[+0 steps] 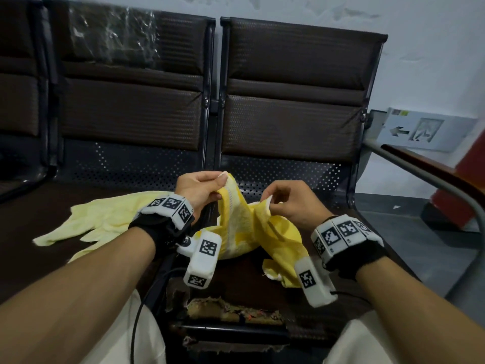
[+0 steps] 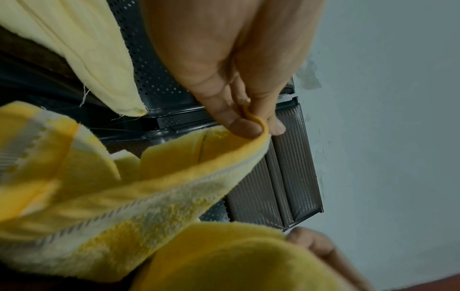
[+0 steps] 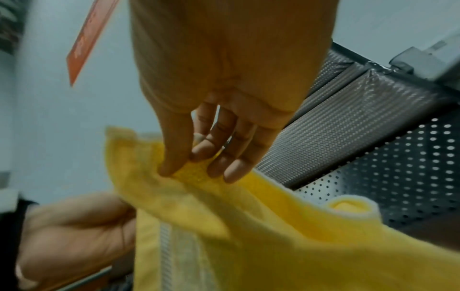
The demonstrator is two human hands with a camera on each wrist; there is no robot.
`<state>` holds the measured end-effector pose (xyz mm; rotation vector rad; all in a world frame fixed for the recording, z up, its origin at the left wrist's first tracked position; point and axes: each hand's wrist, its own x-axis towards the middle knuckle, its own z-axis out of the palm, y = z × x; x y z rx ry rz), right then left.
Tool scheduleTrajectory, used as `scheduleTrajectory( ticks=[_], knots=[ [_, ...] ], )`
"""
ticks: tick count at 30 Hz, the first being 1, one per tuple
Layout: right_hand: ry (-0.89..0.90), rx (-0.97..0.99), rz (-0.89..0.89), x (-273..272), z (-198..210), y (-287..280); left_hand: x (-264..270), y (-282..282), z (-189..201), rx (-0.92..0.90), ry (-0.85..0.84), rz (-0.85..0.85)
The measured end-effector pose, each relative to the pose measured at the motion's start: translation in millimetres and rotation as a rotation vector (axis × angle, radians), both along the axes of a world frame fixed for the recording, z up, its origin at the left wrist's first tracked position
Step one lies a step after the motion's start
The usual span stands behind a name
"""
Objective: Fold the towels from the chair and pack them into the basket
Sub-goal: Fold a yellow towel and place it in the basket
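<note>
both forearms reach forward over the dark chair seat (image 1: 262, 282), palms turned in toward each other, wrists raised a little. the left hand (image 1: 196, 190) pinches a corner of the bright yellow towel (image 1: 244, 227) between thumb and forefinger – the left wrist view shows the hem folded over the thumb tip (image 2: 245, 128), the other fingers tucked behind it. the right hand (image 1: 291, 203) pinches another edge of the same towel (image 3: 248, 226), thumb pressed onto the cloth with the forefinger behind it, the remaining fingers (image 3: 236, 171) loosely spread and pointing down. between the two grips the towel sags in a crumpled loop above the seat, its striped white band (image 2: 129, 208) facing the left hand, and a loose end trails onto the seat near the torn front edge (image 1: 231, 308). a second, pale yellow towel (image 1: 102, 222) lies spread flat on the neighbouring seat – just left of the held one, partly behind the left wrist.
</note>
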<state>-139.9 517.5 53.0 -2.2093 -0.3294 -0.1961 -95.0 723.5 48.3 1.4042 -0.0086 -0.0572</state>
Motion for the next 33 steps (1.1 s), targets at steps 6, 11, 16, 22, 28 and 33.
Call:
scheduleTrajectory(
  ticks=[6, 11, 16, 22, 28, 33],
  knots=[
    [-0.075, -0.088, -0.08, 2, 0, 7, -15, -13, 4, 0.214, -0.092, -0.183],
    [-0.104, -0.204, -0.153, 2, -3, 10, -24, -20, 8, 0.224, -0.135, -0.25],
    [-0.084, -0.262, -0.149, 2, -4, 12, -25, -17, 5, 0.362, -0.212, -0.345],
    [-0.047, -0.244, -0.129, 4, -4, 10, -21, -12, 1, 0.553, -0.285, -0.323],
    [-0.005, -0.348, 0.024, 0, -8, 2, -29, -1, 2, 0.827, -0.43, -0.462],
    [-0.012, -0.264, 0.02, 1, -12, 6, -35, 6, 7, 0.68, -0.335, -0.542]
  ],
)
